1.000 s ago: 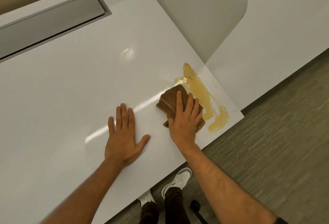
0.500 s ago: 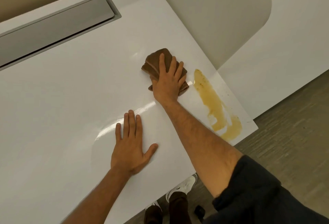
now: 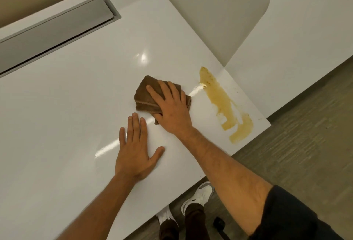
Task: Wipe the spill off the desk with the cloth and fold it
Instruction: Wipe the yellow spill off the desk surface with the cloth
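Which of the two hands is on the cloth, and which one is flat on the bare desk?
The right hand presses the folded brown cloth, just left of the yellow spill. The left hand lies flat, fingers spread, on the bare white desk.

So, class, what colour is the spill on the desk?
Yellowish-amber, seen in the head view: the spill near the desk corner.

Right hand flat on folded brown cloth, left of yellow spill; left hand flat on white desk.
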Demonstrator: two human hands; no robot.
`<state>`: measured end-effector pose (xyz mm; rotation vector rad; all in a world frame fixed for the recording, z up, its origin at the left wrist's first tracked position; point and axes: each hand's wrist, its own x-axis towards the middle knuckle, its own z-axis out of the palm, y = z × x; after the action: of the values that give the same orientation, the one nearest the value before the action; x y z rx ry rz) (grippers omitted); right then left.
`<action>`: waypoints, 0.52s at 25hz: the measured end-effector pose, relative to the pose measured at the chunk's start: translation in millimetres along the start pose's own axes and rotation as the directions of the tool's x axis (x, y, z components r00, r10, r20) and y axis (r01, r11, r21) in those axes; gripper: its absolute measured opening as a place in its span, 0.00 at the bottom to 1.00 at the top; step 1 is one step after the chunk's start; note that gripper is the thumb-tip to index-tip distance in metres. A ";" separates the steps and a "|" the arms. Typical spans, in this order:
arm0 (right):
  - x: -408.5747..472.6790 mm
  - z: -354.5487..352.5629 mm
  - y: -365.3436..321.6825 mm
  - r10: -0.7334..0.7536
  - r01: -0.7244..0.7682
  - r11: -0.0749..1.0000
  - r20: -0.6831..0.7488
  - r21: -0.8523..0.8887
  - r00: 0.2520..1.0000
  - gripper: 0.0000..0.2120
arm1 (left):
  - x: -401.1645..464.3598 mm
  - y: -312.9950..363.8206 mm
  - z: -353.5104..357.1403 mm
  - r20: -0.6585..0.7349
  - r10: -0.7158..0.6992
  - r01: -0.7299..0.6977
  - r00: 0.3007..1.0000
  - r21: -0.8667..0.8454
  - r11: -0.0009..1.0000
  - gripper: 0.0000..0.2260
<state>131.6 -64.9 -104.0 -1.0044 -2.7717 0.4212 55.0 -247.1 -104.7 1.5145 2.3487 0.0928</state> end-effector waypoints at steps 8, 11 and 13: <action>-77.5 4.0 -6.6 0.089 -0.092 0.995 -0.071 -0.031 0.993 0.31 | 0.0 3.3 -1.9 -0.018 -0.002 0.001 1.000 -0.041 0.999 0.45; -96.0 0.3 -8.6 0.171 -0.174 0.983 -0.072 -0.050 0.983 0.34 | -2.0 1.0 -0.8 -0.032 0.027 -0.029 0.999 -0.060 0.998 0.42; -114.3 -1.8 -6.1 0.212 -0.216 0.973 -0.065 -0.075 0.975 0.40 | -3.1 -0.3 0.0 -0.040 0.017 -0.022 0.999 -0.110 0.994 0.41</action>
<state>215.4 -143.0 -106.8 -1.3206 -2.6593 0.3042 55.9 -250.0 -104.0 1.4953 2.3181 0.2557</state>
